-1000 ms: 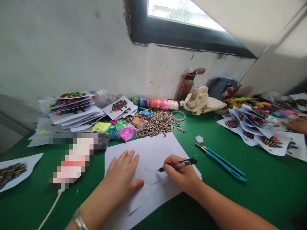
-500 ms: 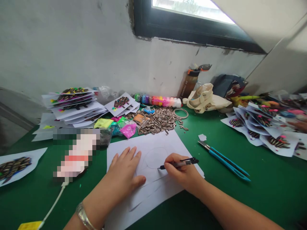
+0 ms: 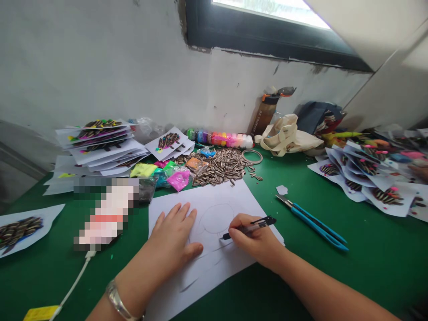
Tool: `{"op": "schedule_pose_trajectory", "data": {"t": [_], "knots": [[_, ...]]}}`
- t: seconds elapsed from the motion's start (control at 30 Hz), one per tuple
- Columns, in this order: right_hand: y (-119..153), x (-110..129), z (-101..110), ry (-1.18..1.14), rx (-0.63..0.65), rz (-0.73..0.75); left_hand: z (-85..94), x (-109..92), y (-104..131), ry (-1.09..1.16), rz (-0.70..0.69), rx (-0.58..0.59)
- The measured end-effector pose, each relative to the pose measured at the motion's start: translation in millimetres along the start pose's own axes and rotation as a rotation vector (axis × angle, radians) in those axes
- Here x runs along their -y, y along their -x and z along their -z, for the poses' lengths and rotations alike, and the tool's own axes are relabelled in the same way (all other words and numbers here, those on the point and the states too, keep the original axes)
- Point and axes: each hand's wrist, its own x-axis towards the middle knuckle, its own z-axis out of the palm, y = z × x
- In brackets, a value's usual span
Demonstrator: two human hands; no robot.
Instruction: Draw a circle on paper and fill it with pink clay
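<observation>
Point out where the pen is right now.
In the head view, the pen is just right of centre, held in the right hand, its tip at the white paper just below the drawn round outline.

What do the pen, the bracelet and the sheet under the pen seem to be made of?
Pen: probably plastic, seemingly see-through midway, with smooth black ends.
Bracelet: likely polished, silver-coloured metal, given its bright highlights; plating can't be ruled out.
Sheet: matte white paper, judging by its thinness and lack of glare.
</observation>
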Motion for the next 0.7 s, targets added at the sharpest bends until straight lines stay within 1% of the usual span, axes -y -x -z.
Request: {"op": "schedule_pose_trajectory", "data": {"t": [0.2, 0.47, 0.53, 0.7], "knots": [[-0.4, -0.8, -0.8, 0.023, 0.022, -0.003, 5.5, -3.6, 2.0, -0.011, 0.004, 0.039], [-0.5, 0.4, -0.8, -0.01, 0.013, -0.022, 4.1, -3.1, 0.4, 0.004, 0.006, 0.022], [-1.2, 0.0, -0.2, -0.037, -0.03, -0.037, 4.2, -2.9, 0.6, -0.003, 0.009, 0.026], [-5.0, -6.5, 7.6, -0.116, -0.207, -0.105, 6.3, -4.3, 3.2, -0.015, 0.007, 0.045]]}}
